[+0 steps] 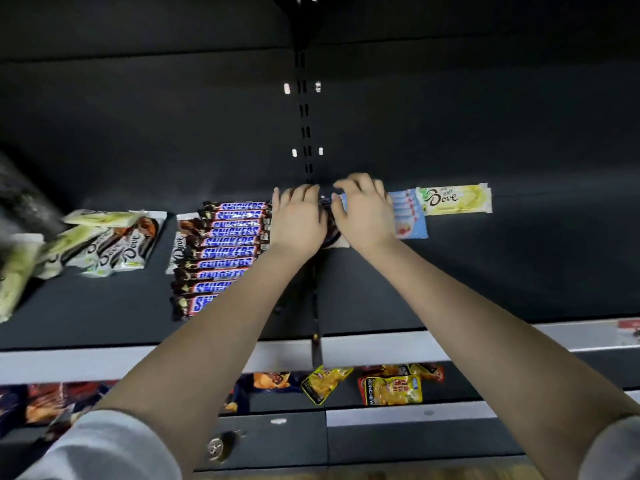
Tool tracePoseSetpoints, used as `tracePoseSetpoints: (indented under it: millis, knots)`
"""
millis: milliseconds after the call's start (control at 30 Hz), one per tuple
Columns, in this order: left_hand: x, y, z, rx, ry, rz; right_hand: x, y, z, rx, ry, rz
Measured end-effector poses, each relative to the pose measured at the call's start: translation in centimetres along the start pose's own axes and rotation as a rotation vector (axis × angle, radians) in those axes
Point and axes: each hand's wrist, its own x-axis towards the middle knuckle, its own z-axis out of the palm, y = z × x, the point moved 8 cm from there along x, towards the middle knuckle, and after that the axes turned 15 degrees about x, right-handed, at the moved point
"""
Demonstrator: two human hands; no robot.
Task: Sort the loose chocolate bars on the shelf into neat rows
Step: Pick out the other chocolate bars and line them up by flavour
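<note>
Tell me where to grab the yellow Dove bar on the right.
Probably pinch the yellow Dove bar across its narrow width, mid-length, from above: it lies flat, long axis left-right, with bare shelf in front and to its right, light-blue bars at its left end.

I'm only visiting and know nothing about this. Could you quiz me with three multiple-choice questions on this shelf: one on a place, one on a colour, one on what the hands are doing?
1. Where is the Snickers row?
A) just left of the left hand
B) on the floor
C) at the far right end

2. What colour is the lone Dove bar on the right?
A) red
B) pale yellow and white
C) black

3. What are the hands doing?
A) lifting Snickers
B) hanging idle
C) reaching over a dark pack

Answers:
1 A, the stacked bars lie beside that hand.
2 B, its wrapper shows those colours.
3 C, the left hand and right hand meet over the pack on the shelf.
</note>
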Motion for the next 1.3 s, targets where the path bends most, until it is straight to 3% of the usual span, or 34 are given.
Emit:
tracePoseSetpoints:
  millis: [800,1300]
  knots:
    - [-6.6,-25.3,-1.2,0.052,-0.057,-0.228,-1.0,-19.2,15.4,0.065,-0.165,-0.183]
    - [-10.6,-33.6,1.6,0.058,-0.208,-0.31,-1.7,-24.5,23.6,0.036,-0.494,-0.182]
